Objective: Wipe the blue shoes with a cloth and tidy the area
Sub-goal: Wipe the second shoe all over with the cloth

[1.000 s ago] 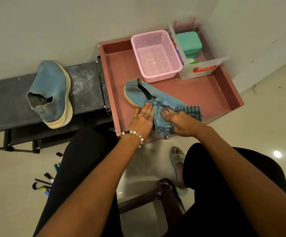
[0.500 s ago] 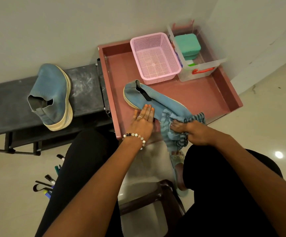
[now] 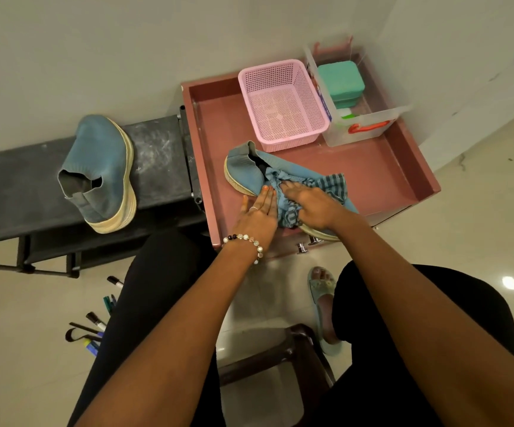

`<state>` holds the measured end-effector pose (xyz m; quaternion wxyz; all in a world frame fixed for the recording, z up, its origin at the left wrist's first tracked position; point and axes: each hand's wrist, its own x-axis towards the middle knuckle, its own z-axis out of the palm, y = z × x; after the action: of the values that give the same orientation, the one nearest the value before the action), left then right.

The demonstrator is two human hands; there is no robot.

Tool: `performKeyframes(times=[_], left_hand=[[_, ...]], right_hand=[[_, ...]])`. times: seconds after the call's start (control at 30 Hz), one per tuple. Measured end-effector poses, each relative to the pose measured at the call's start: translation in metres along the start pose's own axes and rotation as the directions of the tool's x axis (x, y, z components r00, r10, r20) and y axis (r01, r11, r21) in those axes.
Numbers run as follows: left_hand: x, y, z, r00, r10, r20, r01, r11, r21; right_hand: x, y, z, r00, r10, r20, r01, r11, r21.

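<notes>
Blue shoe in work: blue shoe (image 3: 246, 169) lies on its side on the floor of the pink tray (image 3: 381, 174), near the tray's front left corner, heel toward the pink basket (image 3: 281, 101), toe end hidden under cloth and hand.
Cloth: striped cloth (image 3: 326, 184) is bunched over the middle and toe of that shoe, just in front of the basket.
Step in hand: wiping the first shoe, judging by the cloth pressed on its upper; tidying looks not yet begun.
Right hand: right hand (image 3: 309, 206) lies on top of the cloth with fingers bent down into the folds, gripping and pressing it against the shoe.
Left hand: left hand (image 3: 258, 214) lies flat, fingers straight and together, fingertips touching the shoe's side near the sole to steady it; it holds nothing.
Next move: probably a stroke of the cloth along the upper while the left hand keeps the shoe from sliding, then turning the shoe to reach the other side.
Second shoe: other blue shoe (image 3: 101, 171) sits on the dark bench (image 3: 163, 167) left of the tray, well apart from both hands, likely awaiting its turn.
Beyond: clear bin (image 3: 366, 131) with a green box stands right of the basket; pens (image 3: 95, 322) lie on the floor left of the tray, below the bench.
</notes>
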<state>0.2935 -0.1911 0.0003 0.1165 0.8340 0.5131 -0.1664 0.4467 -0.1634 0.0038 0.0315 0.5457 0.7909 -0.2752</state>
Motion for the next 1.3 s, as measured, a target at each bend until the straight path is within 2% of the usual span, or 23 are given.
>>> performKeyframes(times=[0.17, 0.3, 0.37, 0.43, 0.5, 0.6, 0.7, 0.77, 0.87, 0.97, 1.13, 1.23, 1.3], left_hand=[[-0.002, 0.009, 0.012, 0.995, -0.069, -0.067, 0.066, 0.997, -0.044], [-0.001, 0.014, 0.017, 0.987, -0.130, -0.099, 0.121, 0.989, -0.087], [0.000, 0.012, 0.015, 0.989, -0.118, -0.092, 0.111, 0.991, -0.073], [-0.001, 0.011, 0.011, 0.991, -0.108, -0.073, 0.103, 0.992, -0.073], [-0.002, 0.010, 0.009, 0.994, -0.095, -0.053, 0.091, 0.993, -0.076], [-0.001, 0.010, 0.006, 0.996, -0.079, -0.031, 0.077, 0.995, -0.060], [0.001, 0.010, 0.006, 0.995, -0.095, -0.020, 0.093, 0.993, -0.068], [0.002, 0.011, 0.009, 0.994, -0.110, -0.025, 0.108, 0.992, -0.070], [0.002, 0.012, 0.010, 0.993, -0.114, -0.026, 0.111, 0.990, -0.086], [0.003, 0.010, 0.012, 0.993, -0.110, -0.032, 0.106, 0.987, -0.120], [0.000, 0.008, 0.010, 0.997, -0.068, -0.022, 0.066, 0.997, -0.049], [0.002, 0.007, 0.006, 0.998, -0.067, -0.008, 0.067, 0.997, -0.041], [0.003, 0.005, 0.006, 0.998, -0.062, -0.006, 0.062, 0.997, -0.046]], right_hand=[[-0.048, 0.020, 0.004, 0.996, -0.041, 0.085, 0.037, 0.998, 0.050], [-0.090, 0.035, 0.004, 0.986, 0.016, 0.168, -0.037, 0.991, 0.125], [-0.089, 0.036, 0.007, 0.981, 0.046, 0.189, -0.063, 0.995, 0.083], [-0.078, 0.026, 0.012, 0.982, 0.047, 0.182, -0.053, 0.998, 0.027], [-0.064, 0.015, 0.014, 0.989, 0.036, 0.142, -0.042, 0.998, 0.044], [-0.043, 0.004, 0.010, 0.999, 0.021, 0.043, -0.028, 0.983, 0.182], [-0.036, 0.001, 0.013, 0.999, 0.034, 0.002, -0.033, 0.953, 0.303], [-0.039, 0.006, 0.019, 0.999, 0.021, 0.024, -0.028, 0.944, 0.330], [-0.053, 0.029, 0.020, 0.992, -0.008, 0.129, -0.037, 0.939, 0.343], [-0.066, 0.043, 0.011, 0.982, 0.047, 0.181, -0.103, 0.944, 0.313], [-0.033, 0.013, 0.011, 0.998, -0.051, 0.040, 0.047, 0.994, 0.100], [-0.009, 0.007, 0.002, 0.998, -0.039, -0.042, 0.043, 0.996, 0.084], [-0.007, 0.010, -0.001, 0.999, -0.025, -0.045, 0.028, 0.997, 0.072]])
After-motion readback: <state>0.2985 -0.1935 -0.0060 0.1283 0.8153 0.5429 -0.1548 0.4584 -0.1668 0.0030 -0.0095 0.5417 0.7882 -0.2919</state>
